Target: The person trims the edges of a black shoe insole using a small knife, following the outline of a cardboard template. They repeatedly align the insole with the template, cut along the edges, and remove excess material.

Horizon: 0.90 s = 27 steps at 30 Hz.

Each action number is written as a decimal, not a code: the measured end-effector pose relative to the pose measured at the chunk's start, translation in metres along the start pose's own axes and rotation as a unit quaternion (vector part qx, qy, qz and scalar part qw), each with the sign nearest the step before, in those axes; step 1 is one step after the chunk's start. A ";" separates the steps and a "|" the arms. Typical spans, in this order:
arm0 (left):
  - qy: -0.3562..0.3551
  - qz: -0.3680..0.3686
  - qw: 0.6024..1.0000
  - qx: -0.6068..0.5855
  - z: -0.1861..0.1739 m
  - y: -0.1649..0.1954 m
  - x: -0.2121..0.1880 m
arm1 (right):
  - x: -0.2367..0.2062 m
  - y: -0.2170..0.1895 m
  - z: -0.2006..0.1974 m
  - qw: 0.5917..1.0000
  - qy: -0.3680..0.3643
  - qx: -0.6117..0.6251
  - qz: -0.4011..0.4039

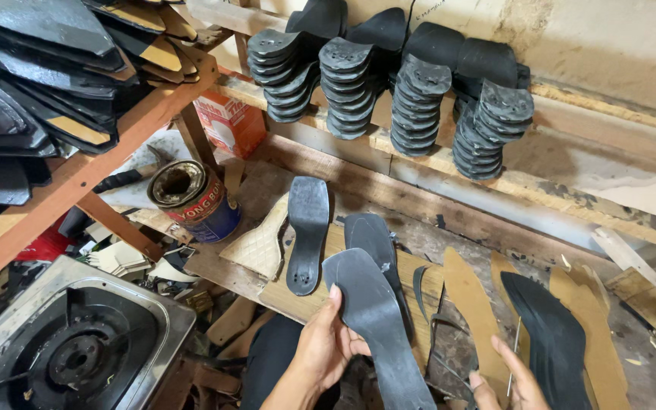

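My left hand [326, 345] grips a dark grey shoe sole [377, 319] by its left edge, thumb on top, holding it over the wooden bench. At the bottom edge my right hand [512, 380] pinches a thin metal pin or needle [514, 357], next to a tan insole cutout [476, 311] and a black insole [552, 342]. Two more dark soles lie on the bench: a heeled one [307, 231] and a flat one [373, 239] partly under the held sole.
Stacks of black heel pieces [419, 91] line the back ledge. A rusty glue tin [195, 199] and an orange box [229, 121] stand at left. A shelf of black soles [32, 83] overhangs top left. A gas stove [77, 345] sits bottom left.
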<state>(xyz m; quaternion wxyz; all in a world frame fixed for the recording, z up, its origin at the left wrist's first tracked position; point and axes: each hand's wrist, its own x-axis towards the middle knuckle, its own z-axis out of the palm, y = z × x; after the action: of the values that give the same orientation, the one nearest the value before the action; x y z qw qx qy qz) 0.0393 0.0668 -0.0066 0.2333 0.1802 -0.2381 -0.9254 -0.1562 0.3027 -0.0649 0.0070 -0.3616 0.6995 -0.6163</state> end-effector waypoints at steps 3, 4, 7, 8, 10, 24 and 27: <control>-0.005 0.015 1.000 0.017 0.000 -0.003 0.003 | -0.003 0.001 -0.005 0.998 -0.050 -0.027 0.031; -0.012 0.024 0.999 0.023 0.000 -0.005 0.004 | -0.004 0.002 -0.005 0.994 -0.080 -0.049 0.049; 0.000 -0.003 1.000 0.015 0.003 -0.014 0.007 | -0.010 0.004 0.012 0.982 -0.105 -0.098 -0.122; -0.006 0.002 1.000 0.016 0.004 -0.017 0.008 | -0.013 0.005 0.022 0.971 -0.113 -0.113 -0.178; -0.016 0.015 1.000 0.016 0.007 -0.022 0.007 | -0.018 0.003 0.043 0.938 -0.131 -0.140 -0.290; 0.068 0.045 0.980 0.180 0.001 -0.025 0.003 | -0.019 -0.001 0.053 0.837 -0.134 -0.254 -0.466; 0.061 0.048 0.979 0.187 -0.003 -0.029 0.003 | -0.021 0.005 0.053 0.821 -0.150 -0.292 -0.467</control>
<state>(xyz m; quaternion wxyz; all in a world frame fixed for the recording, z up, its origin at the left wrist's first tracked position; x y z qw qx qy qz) 0.0286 0.0868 -0.0249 0.2540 0.2650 -0.4005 -0.8396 -0.1187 0.2686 -0.0909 -0.2825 -0.7182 0.5845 -0.2505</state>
